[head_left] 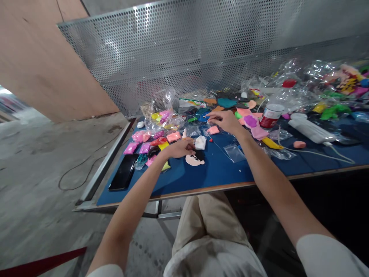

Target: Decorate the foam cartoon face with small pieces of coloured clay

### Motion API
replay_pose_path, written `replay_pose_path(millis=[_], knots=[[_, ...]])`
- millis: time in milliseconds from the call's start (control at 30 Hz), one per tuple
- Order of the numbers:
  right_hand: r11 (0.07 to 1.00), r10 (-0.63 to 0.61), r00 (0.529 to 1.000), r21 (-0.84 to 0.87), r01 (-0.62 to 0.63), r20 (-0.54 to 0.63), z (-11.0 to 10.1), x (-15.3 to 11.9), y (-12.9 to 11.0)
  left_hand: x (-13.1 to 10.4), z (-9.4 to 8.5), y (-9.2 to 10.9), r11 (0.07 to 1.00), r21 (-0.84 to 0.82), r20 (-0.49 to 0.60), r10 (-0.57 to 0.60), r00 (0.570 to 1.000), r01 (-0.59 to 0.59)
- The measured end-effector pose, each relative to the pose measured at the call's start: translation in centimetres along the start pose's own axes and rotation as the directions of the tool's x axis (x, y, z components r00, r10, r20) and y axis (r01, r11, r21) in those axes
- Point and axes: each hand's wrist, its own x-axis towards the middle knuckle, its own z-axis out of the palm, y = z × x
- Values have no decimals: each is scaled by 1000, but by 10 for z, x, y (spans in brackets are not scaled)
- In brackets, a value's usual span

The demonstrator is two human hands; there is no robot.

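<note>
So the face [195, 160], a flat pale piece with black hair that looks like soft clay, is lying on the blue table [221, 176] toward the near edge, right at the fingertips of the left hand [181, 148]. That hand's fingers are curled close together over the hair end; can't tell if they're pinching it, just touching, or hovering. The right hand [227, 122] is farther back, thumb and fingertips drawn near each other beside a blue piece [203, 117] with a white spot on it. Whether anything is actually pinched there, no idea, too small and blurry. For handling, I'd say go light on the face: steady it by the rim with the finger pads and stay off the drawn-on features, since stuff like that probably dents or smears easily. For the right hand, a gentle tip pinch on the blue piece beats squeezing, and lifting straight up seems safer than dragging. There's a pink packet [213, 130] just below that hand, plus a thin line [221, 147], wire or stick, hard to say, slanting across the table near a tiny red bit [211, 140], so snagging looks like the main risk. The white packet [200, 142] sits just beside the left fingers too; nudging it clear would probably give more room.
</note>
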Motion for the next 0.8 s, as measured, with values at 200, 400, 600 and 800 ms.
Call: replay_pose_path(millis=[200,400,600,800], knots=[[995,-31,986,88,46,-165,6,1,-8,-5,-14,-4,866,-491,-298,-64,953,-95],[984,-162,970,43,172,-181,17,-1,-24,7,-2,-15,629,-693,-612,-254,749,-353],[929,-369,923,-37,367,-105,33,-8,-41,11,13,-17,567,-724,-633,-321,704,-392],[879,-458,888,-126,460,41,58,-12,-41,10,17,-13,546,-731,-623,-292,725,-408]])
